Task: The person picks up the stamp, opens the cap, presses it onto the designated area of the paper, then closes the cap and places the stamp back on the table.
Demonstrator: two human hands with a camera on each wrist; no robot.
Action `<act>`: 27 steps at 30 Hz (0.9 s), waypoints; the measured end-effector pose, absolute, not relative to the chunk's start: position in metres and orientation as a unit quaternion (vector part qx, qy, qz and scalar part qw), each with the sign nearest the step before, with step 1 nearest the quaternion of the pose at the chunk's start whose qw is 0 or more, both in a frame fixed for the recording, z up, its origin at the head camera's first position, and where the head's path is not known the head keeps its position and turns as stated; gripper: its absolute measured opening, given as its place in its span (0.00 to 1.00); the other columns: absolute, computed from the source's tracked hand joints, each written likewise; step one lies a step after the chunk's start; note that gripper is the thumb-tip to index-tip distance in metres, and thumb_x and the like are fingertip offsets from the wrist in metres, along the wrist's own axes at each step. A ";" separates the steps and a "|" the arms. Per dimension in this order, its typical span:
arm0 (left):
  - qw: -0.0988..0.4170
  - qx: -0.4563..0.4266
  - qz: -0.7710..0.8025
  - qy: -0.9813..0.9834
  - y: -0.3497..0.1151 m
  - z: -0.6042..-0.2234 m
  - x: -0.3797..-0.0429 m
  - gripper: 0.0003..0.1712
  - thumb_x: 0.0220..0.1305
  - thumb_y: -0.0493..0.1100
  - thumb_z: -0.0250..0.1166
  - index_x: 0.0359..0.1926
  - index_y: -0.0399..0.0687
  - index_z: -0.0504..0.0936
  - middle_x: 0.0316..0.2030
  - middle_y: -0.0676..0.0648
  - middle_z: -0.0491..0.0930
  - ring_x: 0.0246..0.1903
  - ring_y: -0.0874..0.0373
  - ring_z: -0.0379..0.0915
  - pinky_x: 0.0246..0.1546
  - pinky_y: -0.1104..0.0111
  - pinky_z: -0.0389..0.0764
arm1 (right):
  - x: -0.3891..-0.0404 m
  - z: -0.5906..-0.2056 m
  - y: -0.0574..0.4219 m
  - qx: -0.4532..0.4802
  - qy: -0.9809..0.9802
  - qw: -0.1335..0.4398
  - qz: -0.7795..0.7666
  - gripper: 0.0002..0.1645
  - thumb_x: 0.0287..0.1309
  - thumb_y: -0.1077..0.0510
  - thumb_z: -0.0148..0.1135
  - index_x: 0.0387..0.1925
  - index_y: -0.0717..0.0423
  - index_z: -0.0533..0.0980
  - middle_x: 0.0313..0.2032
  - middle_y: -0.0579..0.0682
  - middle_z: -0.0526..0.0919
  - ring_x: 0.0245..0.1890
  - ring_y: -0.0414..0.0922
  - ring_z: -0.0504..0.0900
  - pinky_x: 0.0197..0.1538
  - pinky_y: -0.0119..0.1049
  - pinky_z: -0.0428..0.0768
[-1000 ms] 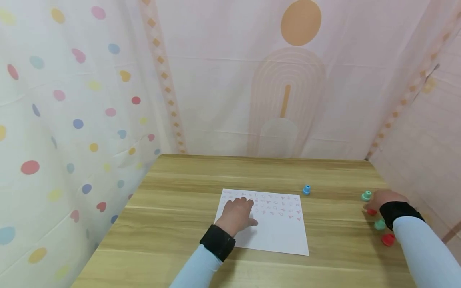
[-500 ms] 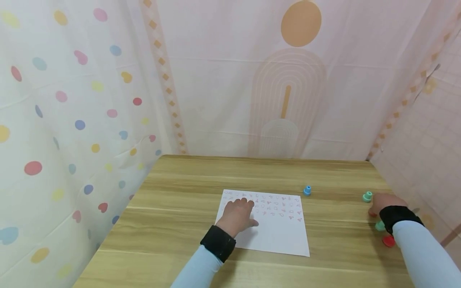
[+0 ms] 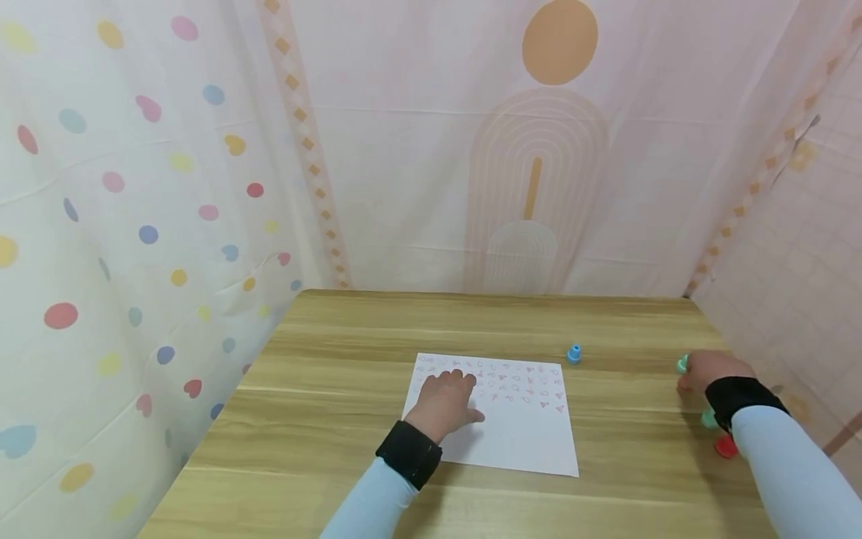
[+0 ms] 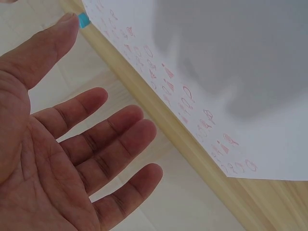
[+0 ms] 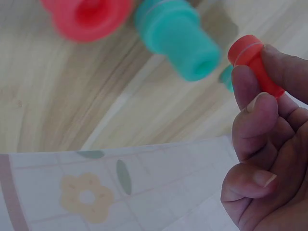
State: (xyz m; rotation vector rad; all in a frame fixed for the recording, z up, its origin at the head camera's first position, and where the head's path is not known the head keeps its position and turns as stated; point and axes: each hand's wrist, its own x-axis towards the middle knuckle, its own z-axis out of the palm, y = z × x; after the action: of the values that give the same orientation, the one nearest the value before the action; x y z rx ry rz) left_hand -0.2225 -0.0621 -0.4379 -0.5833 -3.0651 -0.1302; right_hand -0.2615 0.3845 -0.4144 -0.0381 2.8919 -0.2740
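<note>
Between thumb and fingertips, my right hand [image 3: 719,368] pinches a small red stamp [image 5: 248,50], clearly seen in the right wrist view. The head view hides that stamp behind the hand. Just beyond the fingers stands a green stamp [image 3: 682,364], partly covered. Nearer the wrist are another green stamp [image 3: 709,418] and a second red stamp [image 3: 726,447]. My left hand [image 3: 441,404] is spread over the left part of a white sheet of paper [image 3: 518,445], its fingers loosely extended and holding nothing. Rows of small reddish marks cover the paper's upper part.
A blue stamp [image 3: 574,354] stands on the wooden table [image 3: 323,419] by the paper's upper right corner. Behind the table hangs a pale patterned curtain [image 3: 404,187], with a dotted curtain [image 3: 168,277] on the left and another fabric on the right.
The red stamp that stood on the table under my right hand is now in its fingers. That hand has shifted slightly up and left. The left hand stays in place.
</note>
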 end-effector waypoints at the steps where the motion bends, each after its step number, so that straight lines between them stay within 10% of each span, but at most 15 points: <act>1: 0.009 -0.187 -0.043 -0.981 -0.061 -0.438 -0.222 0.28 0.50 0.58 0.78 0.46 0.46 0.82 0.31 0.47 0.79 0.29 0.54 0.72 0.36 0.59 0.78 | -0.261 -0.413 0.383 -0.016 0.989 0.113 -0.098 0.11 0.59 0.55 0.65 0.29 0.60 0.77 0.24 0.50 0.72 0.27 0.50 0.69 0.32 0.44 0.70; 27: 0.001 -0.187 -0.053 -0.981 -0.053 -0.441 -0.224 0.30 0.54 0.60 0.75 0.50 0.46 0.82 0.36 0.46 0.81 0.32 0.54 0.74 0.40 0.56 0.79 | -0.271 -0.433 0.261 -0.124 0.974 0.018 -0.188 0.12 0.61 0.53 0.68 0.30 0.56 0.78 0.26 0.47 0.77 0.26 0.46 0.71 0.32 0.39 0.70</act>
State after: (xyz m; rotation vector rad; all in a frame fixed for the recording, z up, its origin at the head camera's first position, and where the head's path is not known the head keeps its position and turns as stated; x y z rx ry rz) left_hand -0.2242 -0.0534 -0.4413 -0.5883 -3.0792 -0.1650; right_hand -0.2707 0.2609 -0.4333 -0.3839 3.0257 -0.5824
